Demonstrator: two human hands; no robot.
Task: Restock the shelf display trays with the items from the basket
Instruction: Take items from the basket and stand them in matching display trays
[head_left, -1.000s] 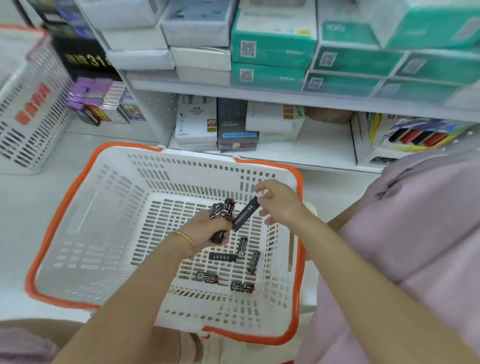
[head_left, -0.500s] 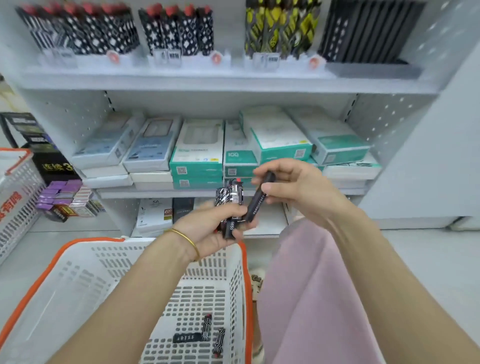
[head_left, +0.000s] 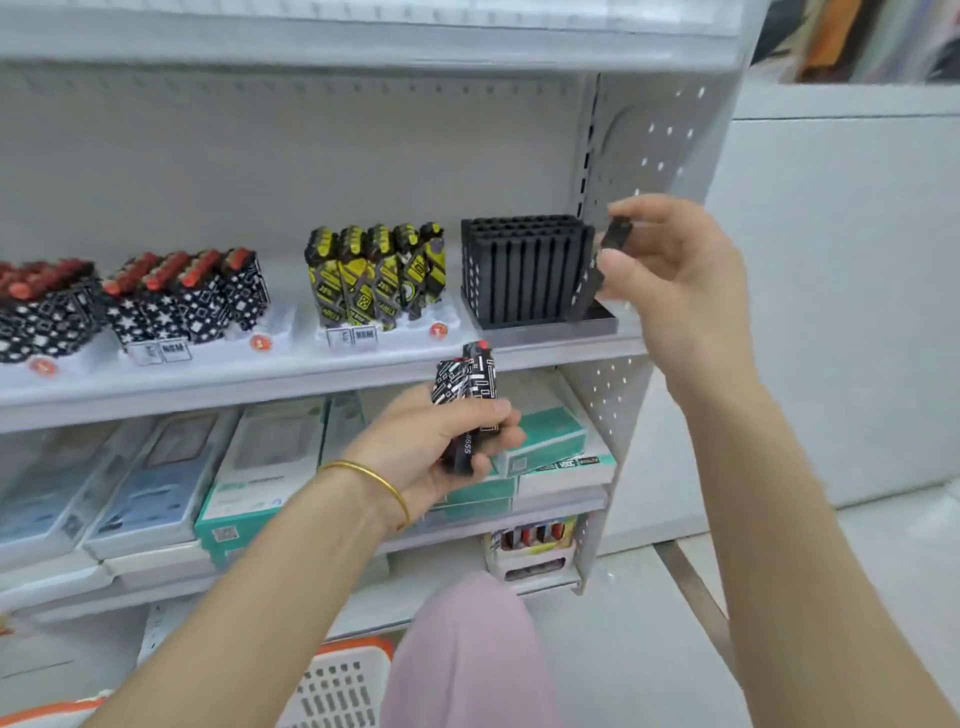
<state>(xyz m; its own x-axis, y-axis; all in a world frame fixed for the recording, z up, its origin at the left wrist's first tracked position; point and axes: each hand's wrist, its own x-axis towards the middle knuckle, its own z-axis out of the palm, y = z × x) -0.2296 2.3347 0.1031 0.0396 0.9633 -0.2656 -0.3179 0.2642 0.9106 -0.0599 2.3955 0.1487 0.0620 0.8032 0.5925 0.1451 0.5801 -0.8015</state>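
On the head camera I see the person's right hand (head_left: 670, 260) raised at the right end of the upper shelf (head_left: 311, 376), thumb and fingers pinching a slim black stick (head_left: 592, 280). The stick tilts, its lower end just beside the block of black sticks (head_left: 524, 270) standing in the dark display tray (head_left: 605, 326). The left hand (head_left: 441, 441) sits lower, in front of the shelf edge, clenched round a bundle of black-and-white patterned sticks (head_left: 467, 384). To the left stand yellow packs (head_left: 379, 275) and star-patterned packs (head_left: 192, 296). The orange-rimmed basket (head_left: 337, 680) shows at the bottom edge.
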